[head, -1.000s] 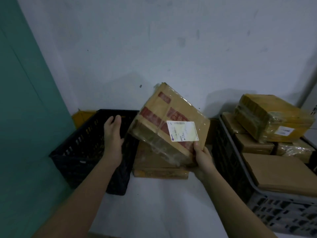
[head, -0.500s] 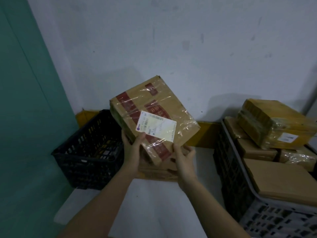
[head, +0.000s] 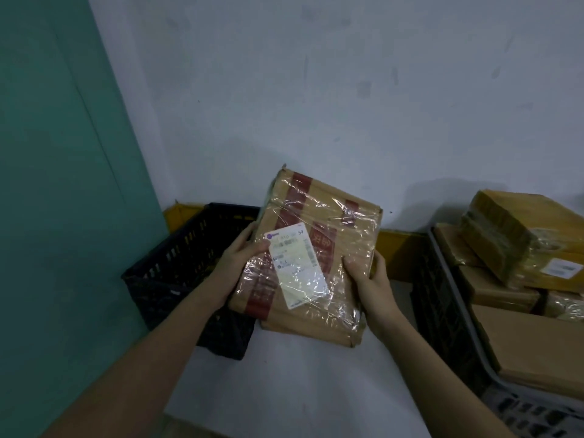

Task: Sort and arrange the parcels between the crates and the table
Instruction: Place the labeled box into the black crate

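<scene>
Here, I hold a taped parcel between both hands above the white table, its labelled face turned up toward me. My left hand grips the parcel's left edge, thumb curled over onto the shipping label and the other fingers hidden beneath. My right hand clasps the right edge, thumb on top over the clear wrap, fingers tucked out of sight behind. The parcel's long axis runs away from me toward the wall, leaning a little to the right, its far end raised and its near end low; I cannot tell whether that near edge touches the table or sits on something under it.

The black crate stands just beside the parcel on my left, its open top partly behind my left hand and the parcel's left edge. The grey crate stands well apart to my right, already stacked with brown parcels, a wrapped parcel lying tilted on top. By my judgement the next move turns on that split: the black crate is the nearer one, on the left hand's side, and swinging the parcel's long axis over its rim would be a short shift leftward, while the grey crate looks full.
</scene>
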The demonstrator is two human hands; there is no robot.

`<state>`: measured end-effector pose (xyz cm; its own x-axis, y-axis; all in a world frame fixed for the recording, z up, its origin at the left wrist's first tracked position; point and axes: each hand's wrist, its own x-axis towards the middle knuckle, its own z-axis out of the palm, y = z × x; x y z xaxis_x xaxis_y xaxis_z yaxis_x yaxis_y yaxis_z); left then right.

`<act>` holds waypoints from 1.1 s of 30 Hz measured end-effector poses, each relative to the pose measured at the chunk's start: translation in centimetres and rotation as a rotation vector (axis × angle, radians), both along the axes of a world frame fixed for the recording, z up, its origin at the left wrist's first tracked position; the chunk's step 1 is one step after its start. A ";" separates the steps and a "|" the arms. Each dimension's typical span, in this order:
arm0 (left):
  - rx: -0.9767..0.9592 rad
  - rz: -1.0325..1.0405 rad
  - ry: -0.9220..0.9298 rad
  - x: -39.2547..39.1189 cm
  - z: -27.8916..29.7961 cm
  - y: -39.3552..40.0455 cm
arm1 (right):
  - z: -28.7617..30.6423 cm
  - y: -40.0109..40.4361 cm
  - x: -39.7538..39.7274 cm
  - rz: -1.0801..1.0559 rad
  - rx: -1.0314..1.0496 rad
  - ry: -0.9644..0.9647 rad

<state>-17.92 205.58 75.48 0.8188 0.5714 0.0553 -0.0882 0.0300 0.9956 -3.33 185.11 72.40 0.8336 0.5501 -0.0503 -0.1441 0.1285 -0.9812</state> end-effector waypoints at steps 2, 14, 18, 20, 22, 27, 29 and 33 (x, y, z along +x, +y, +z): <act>0.077 0.071 0.050 0.0 0.5 -0.5 | -0.5 0.4 -0.3 -0.023 0.057 0.047; 0.396 0.234 0.079 -1.1 -1.3 -1.4 | -1.1 2.1 -0.4 0.021 -0.096 -0.133; 0.416 0.319 0.093 -1.5 -1.3 0.8 | -0.8 4.6 -1.0 0.036 -0.055 -0.163; 0.531 0.337 0.116 -1.7 -0.9 2.6 | -0.4 6.4 -0.9 0.031 -0.040 -0.171; 0.687 0.369 0.174 -2.0 -1.0 5.3 | 0.1 8.5 -0.8 0.027 -0.034 -0.153; 0.767 0.455 0.259 -3.8 -1.9 14.5 | 1.1 14.9 0.0 0.006 -0.054 -0.145; 0.805 0.453 0.320 -4.4 -2.5 18.8 | 1.2 18.1 0.2 -0.025 -0.065 -0.126; 0.884 0.444 0.547 -5.8 -4.9 26.6 | 1.6 24.4 0.6 -0.058 -0.136 -0.104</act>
